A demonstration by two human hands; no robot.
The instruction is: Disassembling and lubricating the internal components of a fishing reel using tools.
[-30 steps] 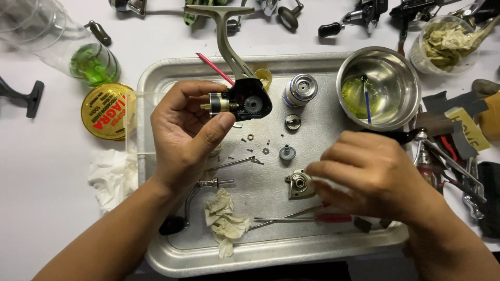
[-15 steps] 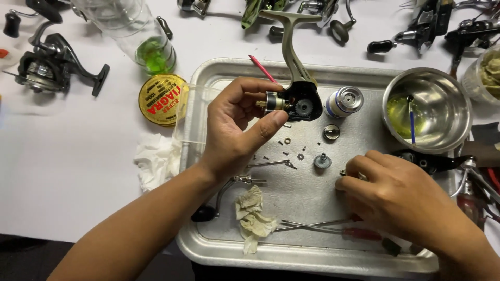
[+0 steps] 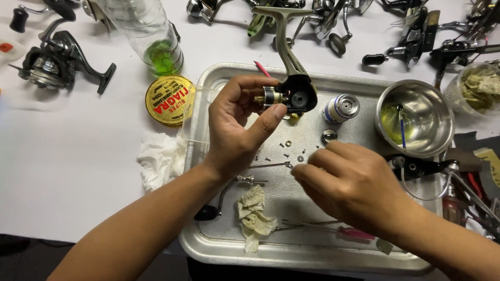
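Note:
My left hand [image 3: 234, 130] holds a black fishing reel body [image 3: 297, 96] above the metal tray [image 3: 208, 244]. Its side is open, showing a gear, and its tan stem points up and away. My thumb presses on the brass end. My right hand [image 3: 354, 187] hovers low over the tray, fingers bunched, with the tips at a thin metal shaft [image 3: 268, 165] and several tiny screws and a small gear [image 3: 300, 157]. Whether it pinches anything is hidden by the fingers.
In the tray lie a silver-blue spool [image 3: 341, 108], a crank handle [image 3: 224, 198], a crumpled rag [image 3: 255, 211] and a red-handled tool [image 3: 357, 232]. A steel bowl [image 3: 432, 112] holds yellow liquid. Nearby are a yellow tin [image 3: 169, 100], tissue [image 3: 159, 158], a bottle [image 3: 156, 47] and several other reels.
My right hand has slid left across the tray, from the small metal part to the loose screws and shaft. My left hand keeps the reel body, turned slightly.

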